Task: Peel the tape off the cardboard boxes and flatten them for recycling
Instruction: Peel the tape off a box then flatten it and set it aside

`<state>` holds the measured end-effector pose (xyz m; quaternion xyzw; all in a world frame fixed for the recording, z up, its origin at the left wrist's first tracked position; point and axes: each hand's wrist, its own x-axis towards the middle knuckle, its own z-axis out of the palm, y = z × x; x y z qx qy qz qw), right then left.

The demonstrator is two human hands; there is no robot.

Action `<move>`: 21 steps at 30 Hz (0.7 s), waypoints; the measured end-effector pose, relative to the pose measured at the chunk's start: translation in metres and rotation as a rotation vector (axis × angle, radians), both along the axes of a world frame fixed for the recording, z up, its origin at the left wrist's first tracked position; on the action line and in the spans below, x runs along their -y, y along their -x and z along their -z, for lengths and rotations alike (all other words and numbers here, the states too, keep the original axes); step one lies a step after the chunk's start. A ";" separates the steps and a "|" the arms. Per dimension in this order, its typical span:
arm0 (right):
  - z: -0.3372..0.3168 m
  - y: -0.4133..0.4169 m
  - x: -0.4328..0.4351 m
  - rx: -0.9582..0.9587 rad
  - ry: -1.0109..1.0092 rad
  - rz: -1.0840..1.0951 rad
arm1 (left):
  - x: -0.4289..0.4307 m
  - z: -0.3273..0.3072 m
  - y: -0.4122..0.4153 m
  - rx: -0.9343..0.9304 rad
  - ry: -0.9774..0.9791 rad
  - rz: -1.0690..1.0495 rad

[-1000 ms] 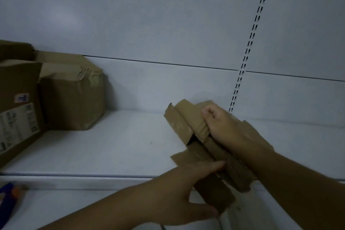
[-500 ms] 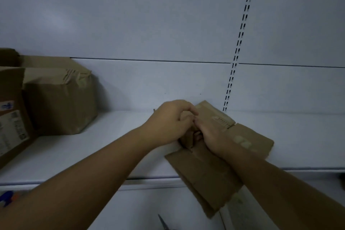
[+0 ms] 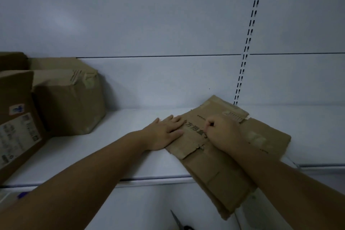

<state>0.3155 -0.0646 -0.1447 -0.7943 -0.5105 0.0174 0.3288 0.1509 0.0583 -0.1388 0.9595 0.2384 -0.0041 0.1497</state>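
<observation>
Cardboard box [image 3: 214,166], already pressed flat, is laid on the white shelf [image 3: 112,155] at the foot of the slotted upright [image 3: 250,30], its near end overhanging the shelf edge. It is judged light, stiff across the panels and weak at creases and torn edges, with a dry matt surface unlikely to slip. The left hand [image 3: 164,132] is spread flat on its edge farthest from the upright. The right hand [image 3: 224,134] is pressed on the printed panel with fingers curled; whether anything is pinched cannot be told. Pale tape remnants [image 3: 257,137] are seen below the upright and are best taken by a lifted end.
</observation>
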 end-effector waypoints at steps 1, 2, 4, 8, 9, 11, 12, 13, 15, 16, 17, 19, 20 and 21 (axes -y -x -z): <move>0.000 0.000 0.000 -0.006 0.002 -0.002 | -0.002 0.000 -0.002 0.040 0.050 -0.026; -0.001 0.001 0.000 -0.009 -0.002 0.002 | -0.003 -0.003 -0.004 0.085 0.105 -0.059; -0.005 0.004 0.003 -0.018 -0.023 0.007 | -0.006 -0.011 -0.010 0.146 0.101 -0.122; -0.017 0.013 0.021 -0.119 -0.133 0.042 | -0.011 -0.019 -0.024 0.215 0.037 -0.167; -0.019 0.015 0.031 -0.082 -0.116 0.053 | -0.013 -0.019 -0.026 0.211 0.051 -0.151; -0.017 0.016 0.056 0.092 0.001 0.045 | -0.019 -0.021 -0.028 0.200 0.078 -0.121; -0.012 0.017 0.070 0.225 0.056 0.059 | -0.022 -0.021 -0.030 0.188 0.117 -0.113; -0.005 0.016 0.085 0.338 0.079 0.100 | -0.026 -0.022 -0.033 0.166 0.169 -0.103; 0.005 0.012 0.113 0.437 0.053 0.253 | -0.031 -0.024 -0.042 0.114 0.249 -0.082; 0.008 0.010 0.124 0.436 0.067 0.339 | -0.031 -0.028 -0.048 0.090 0.264 -0.084; 0.008 0.008 0.133 0.397 0.095 0.408 | -0.030 -0.032 -0.054 0.072 0.264 -0.093; 0.012 0.005 0.149 0.279 0.124 0.479 | -0.021 -0.040 -0.063 0.032 0.243 -0.108; 0.014 0.004 0.156 0.226 0.122 0.508 | -0.013 -0.045 -0.064 -0.001 0.252 -0.108; 0.016 0.004 0.164 0.159 0.121 0.535 | -0.005 -0.049 -0.063 -0.038 0.295 -0.106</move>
